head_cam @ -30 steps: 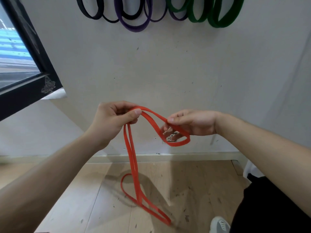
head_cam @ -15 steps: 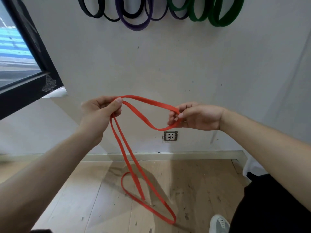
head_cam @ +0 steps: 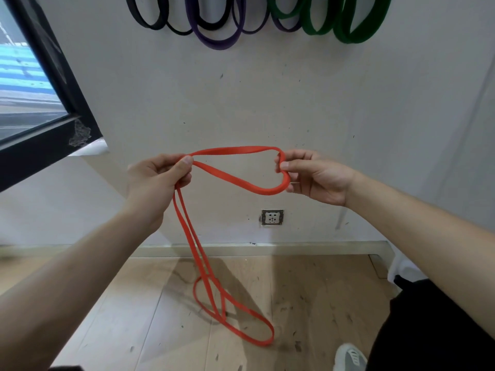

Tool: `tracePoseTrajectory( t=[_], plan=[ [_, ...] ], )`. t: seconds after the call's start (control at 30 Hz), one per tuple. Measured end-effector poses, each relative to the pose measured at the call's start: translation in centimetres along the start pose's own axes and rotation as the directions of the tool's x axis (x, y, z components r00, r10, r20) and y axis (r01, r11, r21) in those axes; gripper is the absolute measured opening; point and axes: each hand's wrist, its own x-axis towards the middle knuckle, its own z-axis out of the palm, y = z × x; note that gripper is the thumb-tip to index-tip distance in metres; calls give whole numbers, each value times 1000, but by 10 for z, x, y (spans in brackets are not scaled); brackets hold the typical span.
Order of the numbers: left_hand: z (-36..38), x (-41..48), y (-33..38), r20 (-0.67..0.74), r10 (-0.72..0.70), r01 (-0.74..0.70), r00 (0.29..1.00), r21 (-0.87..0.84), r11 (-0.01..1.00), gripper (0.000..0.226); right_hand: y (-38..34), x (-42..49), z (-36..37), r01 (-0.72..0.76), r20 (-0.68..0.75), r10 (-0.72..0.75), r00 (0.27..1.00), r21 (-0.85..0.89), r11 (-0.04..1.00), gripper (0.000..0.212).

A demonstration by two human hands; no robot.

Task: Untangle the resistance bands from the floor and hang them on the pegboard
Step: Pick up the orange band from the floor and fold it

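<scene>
A long, flat orange-red rubber resistance band [head_cam: 235, 150] is held up in front of a pale, scuffed wall [head_cam: 267, 103], stretched between both hands. The left hand [head_cam: 152, 183] is closed on it, thumb pressed against curled fingers, pinching the point where several strands meet. The right hand [head_cam: 318, 180] pinches the far end of a raised loop between thumb and fingertips, its other fingers loosely bent. Between the hands the loop runs almost level along its top strand and sags in a curve along its lower one.

From the left hand two strands hang side by side down to the light wooden plank floor [head_cam: 308, 290]. There the band crosses itself and lies in overlapping loops, a little out from the pale skirting board [head_cam: 294, 249] at the floor's far edge.

High on the wall hang black rubber bands [head_cam: 152, 26], purple rubber bands [head_cam: 217, 45] and wide green rubber bands [head_cam: 353, 38]; their hangers are out of view. A small square wall socket [head_cam: 272, 217] sits low on the wall below the raised loop. A black window frame [head_cam: 48, 49] slants along the left, and a grey shoe [head_cam: 349, 357] stands at the floor's near edge.
</scene>
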Motion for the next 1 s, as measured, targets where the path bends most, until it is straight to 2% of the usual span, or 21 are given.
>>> tracePoseTrajectory(
  t=[0.1, 0.23, 0.37, 0.43, 0.6, 0.7, 0.83, 1.0],
  plan=[
    [1, 0, 0, 7, 4, -4, 1000, -3, 1000, 10, 1, 2, 4, 22, -130, -34, 991, -96, 995, 19],
    [2, -1, 0, 4, 0, 0, 1000, 0, 1000, 8, 0, 3, 3, 24, -244, -46, 969, -93, 995, 21],
    [2, 0, -2, 13, -9, 9, 1000, -14, 1000, 8, 1, 3, -2, 13, -227, -15, 974, -7, 1000, 22],
    [1, 2, -3, 8, -13, 13, 1000, -27, 1000, 7, 2, 3, -5, 3, -213, -8, 977, -23, 1000, 24],
    [1, 0, -3, 58, -5, 6, 998, -17, 1000, 6, 1, 1, -9, -18, -248, -44, 968, -244, 970, 15],
    [3, -4, -2, 144, 17, -16, 989, -10, 1000, 5, 2, 0, -6, -33, -271, -100, 957, -449, 893, 21],
    [11, -10, -1, 250, 49, -55, 967, 16, 998, 10, 6, 3, 6, 27, -225, -169, 960, -525, 851, 16],
    [19, -15, -1, 365, 73, -97, 928, 47, 994, 17, 7, -3, 37, 151, 24, -165, 986, -545, 825, 36]
  ],
)
